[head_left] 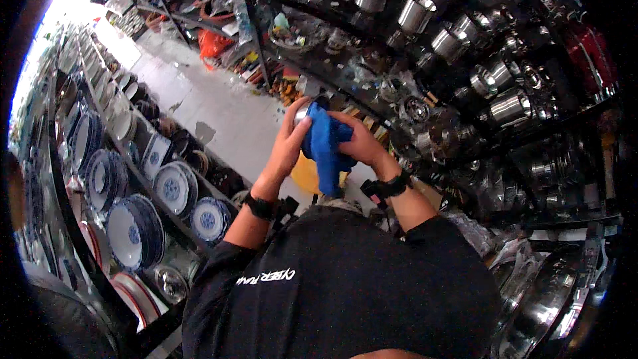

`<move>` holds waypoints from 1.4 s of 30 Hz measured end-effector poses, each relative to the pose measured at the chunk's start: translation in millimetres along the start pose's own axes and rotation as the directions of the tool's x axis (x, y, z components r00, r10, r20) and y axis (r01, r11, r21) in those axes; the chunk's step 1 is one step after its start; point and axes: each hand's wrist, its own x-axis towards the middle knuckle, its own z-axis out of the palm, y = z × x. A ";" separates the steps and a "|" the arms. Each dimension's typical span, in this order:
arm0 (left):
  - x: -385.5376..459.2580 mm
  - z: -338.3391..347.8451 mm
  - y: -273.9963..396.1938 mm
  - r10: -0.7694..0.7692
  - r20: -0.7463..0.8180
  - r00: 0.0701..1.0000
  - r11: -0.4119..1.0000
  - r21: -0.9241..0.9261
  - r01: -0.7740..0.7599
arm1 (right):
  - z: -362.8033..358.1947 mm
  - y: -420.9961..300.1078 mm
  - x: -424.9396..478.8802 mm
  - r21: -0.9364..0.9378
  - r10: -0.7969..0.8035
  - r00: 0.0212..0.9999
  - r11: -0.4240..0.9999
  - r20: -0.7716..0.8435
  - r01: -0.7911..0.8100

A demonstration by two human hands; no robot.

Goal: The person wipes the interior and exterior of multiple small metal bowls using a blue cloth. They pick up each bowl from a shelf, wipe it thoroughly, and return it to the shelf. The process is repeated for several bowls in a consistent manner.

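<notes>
My left hand (294, 132) grips a small shiny metal vessel (302, 112) by its side, the thumb on top and the fingers round its outer edge. A blue cloth (326, 144) is bunched against this vessel and hangs down towards my body. My right hand (363, 142) clasps the cloth from the other side. The cloth hides much of the vessel, so its exact kind cannot be told. Below the cloth, a round yellow surface (305, 174) shows in part.
Shelves with stacked blue-and-white plates (133, 234) run along the left. Stainless steel pots (416, 12) crowd the shelves at upper right. An orange-red plastic bag (213, 46) lies by the far shelf, beside the pale aisle floor (229, 109). Large metal pans (541, 309) stand at lower right.
</notes>
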 end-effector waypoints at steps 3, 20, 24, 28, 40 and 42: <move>-14.6 -7.9 5.2 -0.068 0.074 0.995 0.993 0.104 0.060 | 0.4 -0.8 -11.8 -0.441 0.067 0.989 0.897 0.131 -0.002; -17.3 -19.3 -3.0 -0.067 0.034 0.997 0.997 -0.044 0.068 | 32.1 -13.2 -23.0 -0.635 -0.239 0.967 0.735 0.086 0.238; -24.1 -9.7 4.4 -0.173 -0.050 0.984 0.983 -0.076 0.169 | 32.7 -24.6 -24.3 -0.700 -0.194 0.977 0.686 0.088 0.200; -19.9 -10.6 2.4 -0.214 -0.032 0.976 0.971 -0.111 0.210 | 29.1 -12.4 -16.3 -0.682 -0.344 0.936 0.703 -0.078 0.202; 16.4 -4.0 -4.8 -0.056 0.054 0.997 0.998 -0.027 0.058 | -1.6 -27.0 -2.7 -0.819 -0.255 0.946 0.486 0.201 0.305; 23.4 5.1 -1.6 -0.109 0.028 0.994 0.990 -0.085 0.111 | -16.4 -32.9 4.0 -0.873 -0.233 0.946 0.382 0.226 0.303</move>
